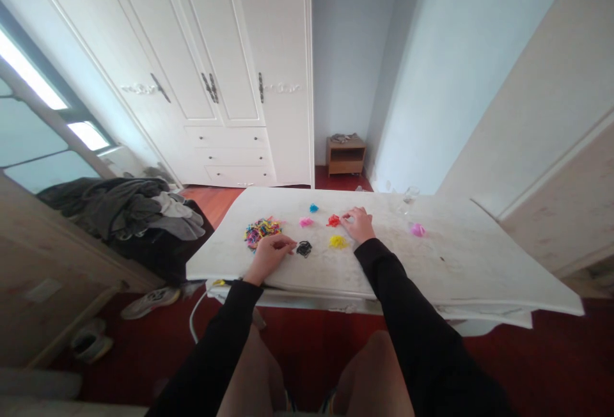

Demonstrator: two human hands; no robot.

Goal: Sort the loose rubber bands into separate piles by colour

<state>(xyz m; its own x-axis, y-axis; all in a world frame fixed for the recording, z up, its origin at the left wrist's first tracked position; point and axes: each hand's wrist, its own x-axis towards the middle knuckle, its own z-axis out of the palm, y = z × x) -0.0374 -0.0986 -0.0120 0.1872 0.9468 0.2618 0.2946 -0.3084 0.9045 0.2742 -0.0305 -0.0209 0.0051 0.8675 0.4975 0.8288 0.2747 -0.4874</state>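
Small bands, looking like little rubber bands, lie on a white table (407, 270) in heaps sorted by colour. My left hand (272, 256) is closed, thumb and fingers pinched, beside the black heap (304, 249); whatever is in the pinch is too small to make out. Behind that hand is a large mixed-colour heap (261, 230). Above the table's middle, my right hand (359, 224) has its fingers pinched at the edge of the red heap (333, 220). Its fingertips' contents are unclear. Nearby lie a yellow heap (338, 242), a pink heap (306, 222) and a blue heap (313, 208).
To the right on the table are a purple-pink item (417, 230) and a clear glass-like object (409, 198). Dark clothes (129, 209) are piled at the left. A white wardrobe (230, 52) and a small wooden cabinet (345, 156) stand beyond the table.
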